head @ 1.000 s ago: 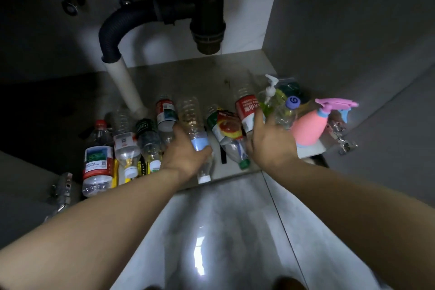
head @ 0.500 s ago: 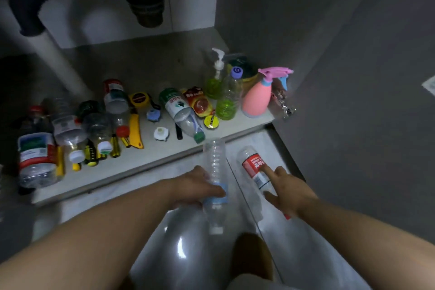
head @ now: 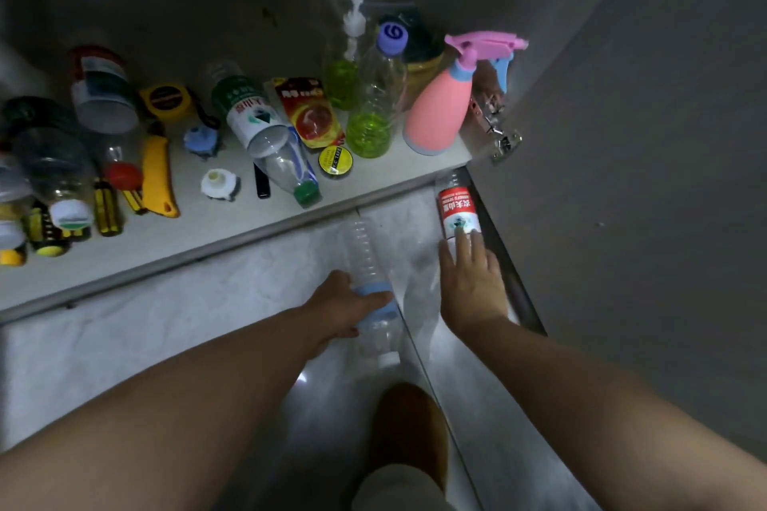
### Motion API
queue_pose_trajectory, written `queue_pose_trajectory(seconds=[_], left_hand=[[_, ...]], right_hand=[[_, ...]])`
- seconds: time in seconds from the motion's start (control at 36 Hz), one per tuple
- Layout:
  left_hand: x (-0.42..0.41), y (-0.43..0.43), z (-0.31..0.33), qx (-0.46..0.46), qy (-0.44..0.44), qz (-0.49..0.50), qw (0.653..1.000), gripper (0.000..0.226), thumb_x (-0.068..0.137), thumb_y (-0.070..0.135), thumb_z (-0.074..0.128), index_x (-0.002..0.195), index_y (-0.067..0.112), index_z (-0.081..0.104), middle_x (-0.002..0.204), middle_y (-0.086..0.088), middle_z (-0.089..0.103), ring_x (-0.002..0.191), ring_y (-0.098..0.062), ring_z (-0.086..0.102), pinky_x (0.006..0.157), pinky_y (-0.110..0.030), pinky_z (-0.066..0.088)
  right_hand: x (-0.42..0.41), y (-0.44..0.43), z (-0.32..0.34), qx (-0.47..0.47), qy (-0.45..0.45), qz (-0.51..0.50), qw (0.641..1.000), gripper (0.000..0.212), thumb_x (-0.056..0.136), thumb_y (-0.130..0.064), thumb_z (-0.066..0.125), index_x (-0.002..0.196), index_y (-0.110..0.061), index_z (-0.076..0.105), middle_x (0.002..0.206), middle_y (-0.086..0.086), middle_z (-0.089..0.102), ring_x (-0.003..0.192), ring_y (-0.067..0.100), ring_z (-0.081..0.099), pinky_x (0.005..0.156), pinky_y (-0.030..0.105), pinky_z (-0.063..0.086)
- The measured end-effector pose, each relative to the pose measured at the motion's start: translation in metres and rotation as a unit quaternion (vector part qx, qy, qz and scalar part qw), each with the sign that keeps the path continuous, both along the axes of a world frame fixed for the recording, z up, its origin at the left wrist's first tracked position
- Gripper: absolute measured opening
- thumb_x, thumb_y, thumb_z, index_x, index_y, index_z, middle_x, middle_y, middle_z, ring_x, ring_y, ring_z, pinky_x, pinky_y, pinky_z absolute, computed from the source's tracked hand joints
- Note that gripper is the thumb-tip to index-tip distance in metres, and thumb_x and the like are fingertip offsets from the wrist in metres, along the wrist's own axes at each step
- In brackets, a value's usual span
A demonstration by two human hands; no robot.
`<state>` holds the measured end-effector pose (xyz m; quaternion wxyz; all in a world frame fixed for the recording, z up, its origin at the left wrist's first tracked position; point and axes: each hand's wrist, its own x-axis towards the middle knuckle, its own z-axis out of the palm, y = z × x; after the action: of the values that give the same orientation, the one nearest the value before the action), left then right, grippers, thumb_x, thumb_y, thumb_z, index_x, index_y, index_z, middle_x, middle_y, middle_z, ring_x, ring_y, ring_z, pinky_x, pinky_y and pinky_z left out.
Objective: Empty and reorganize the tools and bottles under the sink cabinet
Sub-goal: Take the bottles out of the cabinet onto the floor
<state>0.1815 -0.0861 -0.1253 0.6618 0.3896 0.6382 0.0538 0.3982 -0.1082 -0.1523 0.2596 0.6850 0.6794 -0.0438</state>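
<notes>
Clamping a clear ribbed bottle (head: 365,253) w/ pale-blue label, the left grip (head: 344,303) held it over the floor (head: 199,328); right grip (head: 469,282), apart & flat, touched a red-label bottle (head: 456,205) w/ Chinese script.

Glossy pale tile floor (head: 124,344); brown slipper (head: 409,423) on it, bottom centre.

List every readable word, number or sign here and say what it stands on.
"6": purple bottle cap.
"TAPE": yellow tape roll.
Red-label bottle, green-label bottle, red packet: print too blurred to read.
Blue-label bottle: no legible text.
</notes>
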Motion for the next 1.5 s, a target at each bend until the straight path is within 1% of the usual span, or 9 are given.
queue_pose_trajectory(seconds=[0.39,0.5,0.67,0.78,0.86,1.0,1.08,1.33,1.5], left_hand=[[0.006,0.009,-0.007,0.019,0.006,-0.009,1.0,0.087,0.085,0.038,0.079,0.152,0.012,0.03,0.142,-0.012,0.049,0.114,-0.026,0.06,0.088,-0.038,0.06],[0.011,0.014,-0.006,0.009,0.002,-0.001,1.0,0.093,0.083,0.038,0.081,0.155,0.012,0.027,0.147,-0.012,0.045,0.117,-0.027,0.059,0.093,-0.042,0.059],[0.02,0.019,-0.003,-0.033,-0.052,0.063,0.996,0.074,0.087,0.026,0.079,0.148,0.01,0.039,0.139,-0.013,0.055,0.112,-0.029,0.065,0.094,-0.046,0.058],[0.022,0.02,0.002,-0.058,-0.094,0.086,0.99,0.04,0.096,0.015,0.067,0.133,0.007,0.054,0.12,-0.016,0.066,0.104,-0.03,0.069,0.09,-0.042,0.059],[0.021,0.02,0.002,-0.065,-0.11,0.077,0.989,0.027,0.099,0.013,0.058,0.125,0.008,0.061,0.125,-0.022,0.065,0.101,-0.027,0.066,0.088,-0.039,0.056],[0.017,0.025,-0.001,0.001,-0.014,-0.033,0.999,0.051,0.099,0.025,0.063,0.147,0.017,0.048,0.14,-0.011,0.054,0.121,-0.027,0.058,0.097,-0.042,0.056],[0.009,0.027,0.0,0.04,0.017,-0.076,0.996,0.038,0.099,0.024,0.062,0.135,0.013,0.058,0.131,-0.012,0.059,0.114,-0.029,0.063,0.093,-0.041,0.057],[-0.026,0.031,0.023,0.063,0.049,-0.146,0.986,0.021,0.098,0.018,0.057,0.117,0.012,0.065,0.116,-0.013,0.068,0.106,-0.028,0.069,0.071,-0.028,0.053],[-0.051,0.045,0.06,0.114,0.089,-0.252,0.957,0.023,0.098,0.023,0.059,0.117,0.012,0.065,0.113,-0.008,0.068,0.098,-0.024,0.069,0.081,-0.03,0.054]], right_hand=[[0.022,0.029,0.008,-0.082,0.001,-0.067,0.994,0.075,0.097,-0.024,0.051,0.157,0.003,0.015,0.167,0.018,-0.003,0.155,0.033,0.001,0.123,0.044,0.022],[0.014,0.024,0.006,-0.013,0.158,-0.111,0.981,0.058,0.1,-0.025,0.051,0.152,-0.007,0.035,0.165,0.013,0.018,0.153,0.027,0.018,0.123,0.038,0.024],[-0.027,0.001,0.012,-0.052,0.606,-0.327,0.723,0.042,0.105,-0.023,0.046,0.144,-0.037,0.042,0.129,0.0,0.056,0.112,0.021,0.064,0.088,0.029,0.058],[-0.036,-0.006,0.007,-0.102,0.635,-0.309,0.7,0.077,0.094,-0.013,0.066,0.151,-0.042,0.024,0.131,-0.003,0.05,0.11,0.013,0.061,0.083,0.018,0.056],[-0.033,-0.006,0.001,-0.056,0.619,-0.288,0.729,0.092,0.086,-0.007,0.076,0.153,-0.037,0.021,0.131,0.001,0.051,0.109,0.01,0.061,0.085,0.016,0.053],[-0.012,0.001,-0.003,0.014,0.357,-0.187,0.915,0.08,0.092,-0.024,0.07,0.15,-0.047,0.021,0.144,0.01,0.033,0.121,0.027,0.054,0.094,0.035,0.055],[0.0,0.009,-0.001,0.031,0.205,-0.102,0.973,0.074,0.094,-0.023,0.064,0.149,-0.044,0.02,0.155,0.014,0.019,0.131,0.032,0.045,0.091,0.043,0.058],[0.011,0.033,0.01,-0.031,0.058,-0.054,0.996,0.088,0.09,-0.005,0.062,0.157,-0.029,0.01,0.164,0.018,-0.012,0.152,0.042,0.009,0.103,0.047,0.051],[-0.003,0.033,0.026,-0.037,0.118,-0.051,0.991,0.064,0.092,-0.024,0.059,0.15,-0.023,0.033,0.16,0.017,0.017,0.15,0.036,0.018,0.118,0.048,0.031]])
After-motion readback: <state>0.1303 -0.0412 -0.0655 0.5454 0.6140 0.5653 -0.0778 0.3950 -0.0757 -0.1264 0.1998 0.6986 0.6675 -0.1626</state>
